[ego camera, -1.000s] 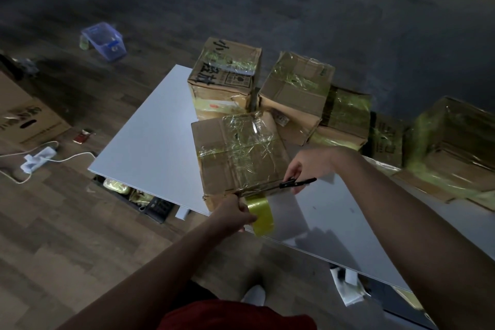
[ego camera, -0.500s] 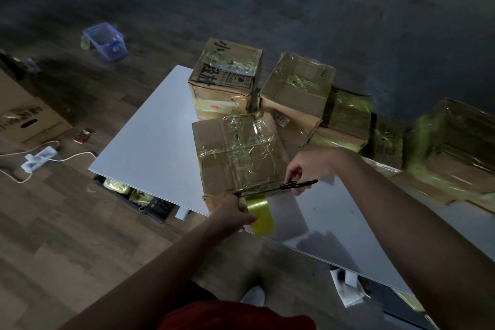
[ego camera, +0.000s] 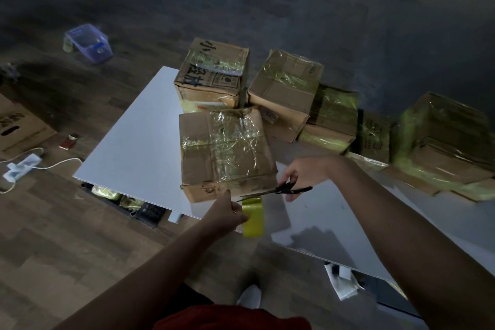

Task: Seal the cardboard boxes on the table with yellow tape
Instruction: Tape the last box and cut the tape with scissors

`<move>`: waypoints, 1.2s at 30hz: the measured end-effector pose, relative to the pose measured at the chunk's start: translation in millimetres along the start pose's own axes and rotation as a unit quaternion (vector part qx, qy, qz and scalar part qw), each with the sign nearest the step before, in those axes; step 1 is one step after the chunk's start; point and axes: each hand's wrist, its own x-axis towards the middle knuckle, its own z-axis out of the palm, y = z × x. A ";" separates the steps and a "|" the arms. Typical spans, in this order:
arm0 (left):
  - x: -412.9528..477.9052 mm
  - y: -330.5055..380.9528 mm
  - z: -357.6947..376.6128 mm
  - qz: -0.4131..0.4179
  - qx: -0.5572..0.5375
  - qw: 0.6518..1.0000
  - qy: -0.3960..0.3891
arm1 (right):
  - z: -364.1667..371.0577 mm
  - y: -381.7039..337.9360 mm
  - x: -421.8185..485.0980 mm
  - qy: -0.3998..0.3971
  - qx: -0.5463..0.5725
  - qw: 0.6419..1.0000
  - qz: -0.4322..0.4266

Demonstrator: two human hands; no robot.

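Observation:
A cardboard box [ego camera: 211, 142] wrapped in shiny yellowish tape sits near the front edge of the white table [ego camera: 128, 158]. My left hand [ego camera: 227, 213] grips a roll of yellow tape [ego camera: 253, 218] just below the box's near right corner. My right hand [ego camera: 301, 175] holds black scissors [ego camera: 278, 191]; their blades point left across the tape strip between roll and box. Several other taped boxes [ego camera: 286, 88] stand behind and to the right.
A clear blue plastic bin [ego camera: 88, 43] lies on the floor at far left. A large carton [ego camera: 18, 128] and a white power strip [ego camera: 22, 167] with cable sit at left. Items lie under the table's edge [ego camera: 139, 207].
The hands, scissors and tape roll stay almost where they were. The scissors sit at the tape strip throughout; no clear motion shows.

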 end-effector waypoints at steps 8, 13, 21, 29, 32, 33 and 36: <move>13.8 27.8 43.5 -0.019 -0.061 0.997 -0.031 | 19.9 60.0 -37.5 0.110 0.030 0.988 0.107; 26.1 36.0 75.4 -0.055 -0.190 0.979 -0.053 | 69.5 100.1 -46.3 0.168 0.056 0.962 0.209; 59.8 44.4 103.8 -0.092 -0.156 0.983 -0.036 | 150.1 98.1 -8.4 0.275 0.055 0.923 0.263; 50.4 47.9 101.0 -0.015 0.073 0.997 -0.015 | 142.9 83.9 6.2 0.308 0.022 0.910 0.277; 40.5 57.7 96.9 0.062 0.146 0.987 -0.017 | 127.4 77.3 4.4 0.342 0.057 0.896 0.277; 37.6 61.0 93.4 0.088 0.169 0.982 -0.011 | 121.6 73.8 4.6 0.358 0.066 0.890 0.273; 26.2 69.3 76.0 0.164 0.232 0.959 -0.004 | 101.6 56.9 8.0 0.407 0.078 0.877 0.244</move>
